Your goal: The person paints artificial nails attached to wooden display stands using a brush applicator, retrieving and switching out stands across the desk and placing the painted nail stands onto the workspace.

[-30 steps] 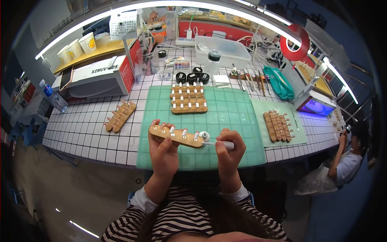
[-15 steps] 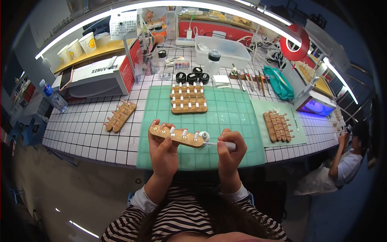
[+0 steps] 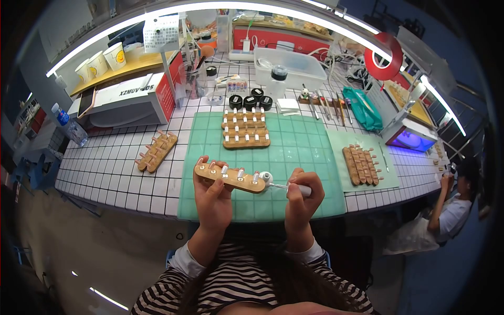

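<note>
My left hand (image 3: 212,197) is closed around a wooden nail-tip stand (image 3: 231,179), thumb on its near side. Several nail tips, some white and some pinkish, stand upright on it. In my right hand (image 3: 303,197) is a nail polish brush (image 3: 298,189), gripped by its white cap and pointing left. Just past the stand's right end is a small white bottle (image 3: 265,177). The brush tip is close to this bottle; whether it touches is unclear. Farther back, more wooden stands with white nail tips (image 3: 246,137) lie on the green mat (image 3: 299,152).
Wooden stands with pinkish tips lie left (image 3: 156,152) and right (image 3: 361,165). Black jars (image 3: 250,102), a clear bin (image 3: 302,68), several slim tools (image 3: 328,107) and a teal packet (image 3: 363,107) sit behind. A lit purple lamp (image 3: 412,139) and another person (image 3: 451,210) are right.
My right hand has shifted slightly right, drawing the brush away from the stand's end so its tip is by the bottle. My left hand and the stand look nearly still.
</note>
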The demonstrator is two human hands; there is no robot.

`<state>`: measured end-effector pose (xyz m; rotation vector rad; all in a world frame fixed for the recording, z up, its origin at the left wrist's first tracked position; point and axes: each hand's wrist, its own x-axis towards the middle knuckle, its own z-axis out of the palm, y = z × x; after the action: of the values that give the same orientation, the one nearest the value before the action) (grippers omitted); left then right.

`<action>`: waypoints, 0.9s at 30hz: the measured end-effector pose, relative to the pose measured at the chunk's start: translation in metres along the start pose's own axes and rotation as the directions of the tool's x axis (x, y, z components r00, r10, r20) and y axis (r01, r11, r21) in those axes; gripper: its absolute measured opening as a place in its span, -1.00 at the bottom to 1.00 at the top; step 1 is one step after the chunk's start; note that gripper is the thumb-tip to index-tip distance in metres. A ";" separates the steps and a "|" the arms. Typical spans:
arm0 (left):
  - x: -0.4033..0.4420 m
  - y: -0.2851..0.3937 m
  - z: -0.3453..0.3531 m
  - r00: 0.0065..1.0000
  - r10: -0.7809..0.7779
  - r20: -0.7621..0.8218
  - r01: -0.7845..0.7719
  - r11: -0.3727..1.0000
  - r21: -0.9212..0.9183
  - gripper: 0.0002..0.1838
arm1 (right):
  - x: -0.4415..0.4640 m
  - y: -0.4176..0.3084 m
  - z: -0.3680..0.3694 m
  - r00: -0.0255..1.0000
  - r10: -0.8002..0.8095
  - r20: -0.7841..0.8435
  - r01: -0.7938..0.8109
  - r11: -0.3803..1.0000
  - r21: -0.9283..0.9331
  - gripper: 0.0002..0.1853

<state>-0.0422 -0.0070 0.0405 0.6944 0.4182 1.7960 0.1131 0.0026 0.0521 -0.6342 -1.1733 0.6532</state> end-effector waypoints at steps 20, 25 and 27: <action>0.001 -0.001 -0.001 1.000 0.008 -0.001 -0.008 1.000 -0.003 -0.41 | -0.001 0.002 -0.002 0.998 0.002 -0.058 0.001 0.999 0.043 -0.90; 0.000 0.000 0.000 1.000 -0.010 0.007 0.010 0.998 -0.056 -0.39 | -0.001 0.001 -0.002 0.999 -0.002 -0.051 0.004 0.999 0.044 -0.90; 0.000 0.000 0.000 1.000 -0.012 0.005 0.012 0.998 -0.056 -0.39 | -0.001 0.001 -0.002 0.999 -0.002 -0.049 0.004 0.999 0.040 -0.91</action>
<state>-0.0428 -0.0068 0.0404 0.6561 0.3669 1.7877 0.1148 0.0025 0.0499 -0.6114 -1.1128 0.6538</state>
